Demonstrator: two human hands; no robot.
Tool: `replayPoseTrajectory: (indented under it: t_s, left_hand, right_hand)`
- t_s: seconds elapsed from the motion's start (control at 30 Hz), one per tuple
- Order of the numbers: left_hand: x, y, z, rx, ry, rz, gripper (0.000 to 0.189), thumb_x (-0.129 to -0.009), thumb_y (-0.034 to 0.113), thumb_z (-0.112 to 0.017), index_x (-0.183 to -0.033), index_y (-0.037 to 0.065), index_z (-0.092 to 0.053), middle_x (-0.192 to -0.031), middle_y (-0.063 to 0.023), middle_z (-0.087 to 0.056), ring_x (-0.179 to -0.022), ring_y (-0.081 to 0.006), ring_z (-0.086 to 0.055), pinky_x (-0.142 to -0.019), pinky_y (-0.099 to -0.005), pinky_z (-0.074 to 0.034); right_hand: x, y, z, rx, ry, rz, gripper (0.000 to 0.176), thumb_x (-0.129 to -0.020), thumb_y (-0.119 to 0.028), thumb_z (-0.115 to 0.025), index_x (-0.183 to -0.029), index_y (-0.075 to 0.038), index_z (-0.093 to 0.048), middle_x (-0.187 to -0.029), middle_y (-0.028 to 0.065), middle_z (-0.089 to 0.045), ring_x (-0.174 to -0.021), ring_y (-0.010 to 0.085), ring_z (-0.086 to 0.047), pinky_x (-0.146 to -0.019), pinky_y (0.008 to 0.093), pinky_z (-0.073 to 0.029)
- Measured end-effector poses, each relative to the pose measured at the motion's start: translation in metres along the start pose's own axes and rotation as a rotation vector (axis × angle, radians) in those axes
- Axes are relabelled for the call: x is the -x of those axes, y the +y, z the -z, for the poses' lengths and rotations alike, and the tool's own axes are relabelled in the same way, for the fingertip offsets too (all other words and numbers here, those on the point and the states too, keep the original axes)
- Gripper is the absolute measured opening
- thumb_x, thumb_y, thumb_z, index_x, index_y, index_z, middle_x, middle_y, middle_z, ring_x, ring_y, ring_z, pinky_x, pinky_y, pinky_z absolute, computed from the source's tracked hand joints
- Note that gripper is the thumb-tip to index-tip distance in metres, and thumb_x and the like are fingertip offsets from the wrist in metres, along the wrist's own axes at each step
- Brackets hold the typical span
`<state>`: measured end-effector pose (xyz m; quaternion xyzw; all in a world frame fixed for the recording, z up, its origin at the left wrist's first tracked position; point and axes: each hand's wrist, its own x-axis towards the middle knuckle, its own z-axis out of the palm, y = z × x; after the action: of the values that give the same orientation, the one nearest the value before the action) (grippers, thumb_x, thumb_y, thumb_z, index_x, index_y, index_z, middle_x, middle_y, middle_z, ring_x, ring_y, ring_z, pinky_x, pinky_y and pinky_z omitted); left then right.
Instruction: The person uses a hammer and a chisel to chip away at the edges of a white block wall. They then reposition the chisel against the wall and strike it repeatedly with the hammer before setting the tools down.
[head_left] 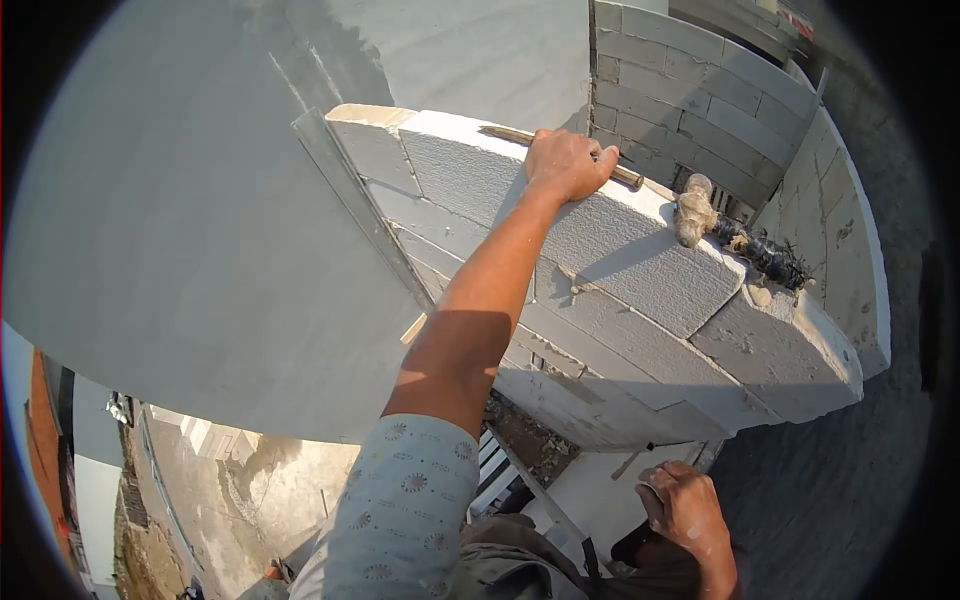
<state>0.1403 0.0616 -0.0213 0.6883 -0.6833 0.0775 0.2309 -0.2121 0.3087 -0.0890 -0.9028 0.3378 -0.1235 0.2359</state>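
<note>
Overhead, left hand point(570, 163) grips a thin brown rod point(628, 178) atop the white block point(600, 240); right hand point(685, 505) hangs curled.

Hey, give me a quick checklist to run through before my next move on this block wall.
1. Left hand grip on the thin rod atop the top block: fingers curled over it, ok.
2. Mortar-caked hammer lying flat on the wall top, apart from that hand: ok.
3. Top block seated flush on the course below: cannot tell.
4. Right hand free: cannot tell; it is low, beside something dark.
5. Metal straightedge against the wall's end: in place, ok.
</note>
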Motion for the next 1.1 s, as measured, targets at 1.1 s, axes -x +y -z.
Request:
replayPoseTrajectory:
  t_s: [1.1]
  left_hand:
    - [0.000,0.002,-0.006,-0.008,0.057,0.050,0.052,-0.092,0.051,-0.041,-0.099,0.013,-0.075,-0.099,-0.0153,-0.071,-0.096,-0.0360,-0.064,-0.094,-0.0442,-0.044]
  right_hand:
    - [0.012,-0.010,0.017,0.005,0.023,0.012,0.016,-0.080,-0.010,-0.070,-0.091,-0.001,-0.065,-0.079,0.0130,-0.061,-0.077,0.0331,-0.063,-0.072,0.0407,-0.051]
